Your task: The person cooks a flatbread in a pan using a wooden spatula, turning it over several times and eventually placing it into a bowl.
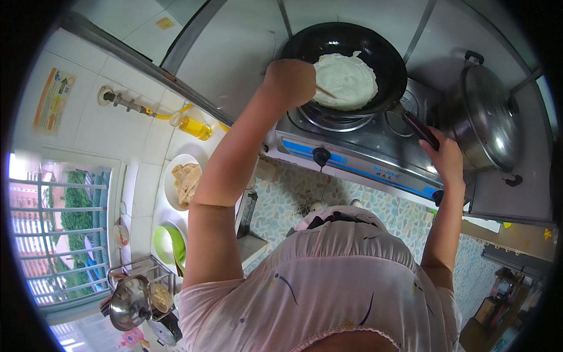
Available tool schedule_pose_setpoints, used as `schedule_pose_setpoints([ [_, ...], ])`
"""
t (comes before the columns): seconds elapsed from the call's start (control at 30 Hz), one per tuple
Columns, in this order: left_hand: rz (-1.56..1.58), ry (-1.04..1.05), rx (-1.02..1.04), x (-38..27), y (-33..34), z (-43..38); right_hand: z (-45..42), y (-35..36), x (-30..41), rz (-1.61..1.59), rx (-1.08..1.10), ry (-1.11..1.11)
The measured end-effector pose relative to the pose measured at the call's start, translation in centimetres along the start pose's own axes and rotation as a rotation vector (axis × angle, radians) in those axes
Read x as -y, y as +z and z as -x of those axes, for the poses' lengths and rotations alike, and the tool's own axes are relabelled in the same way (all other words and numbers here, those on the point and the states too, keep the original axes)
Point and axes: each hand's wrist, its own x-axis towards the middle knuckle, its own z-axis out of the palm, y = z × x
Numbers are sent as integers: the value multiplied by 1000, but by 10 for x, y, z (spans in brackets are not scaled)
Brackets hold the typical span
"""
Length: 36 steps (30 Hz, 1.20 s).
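A black wok (391, 66) stands over the left burner of a gas stove (360, 136). Inside it lies a round, pale pancake (345, 81), its edge uneven at the top. My left hand (291, 82) is closed over the wok's left side, gripping what looks like a wooden chopstick (326, 92) whose tip meets the pancake's lower left. The fingers face away from me, so whether there is one stick or a pair is hidden. With my right hand (444, 153) I grip the wok's dark handle (422, 130).
Right of the wok sits a large lidded steel pot (488, 119). Along the left counter are an oil bottle (193, 126), a white bowl of cooked flatbreads (187, 182) and a green bowl (169, 244). A metal lid (129, 303) leans in a rack. One stove knob (321, 156) faces me.
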Motion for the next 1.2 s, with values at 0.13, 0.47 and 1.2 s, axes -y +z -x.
schedule_pose_setpoints([
  [0.13, 117, 3, -268, -21, 19, -43, -1, 0, 0, 9, -57, -8],
  [0.47, 190, 147, 11, 11, 36, -22, -1, -1, 0, -18, 11, 18],
  [1.2, -254, -47, -236, 48, 15, 17, 1, -3, 6, -37, 12, 27],
])
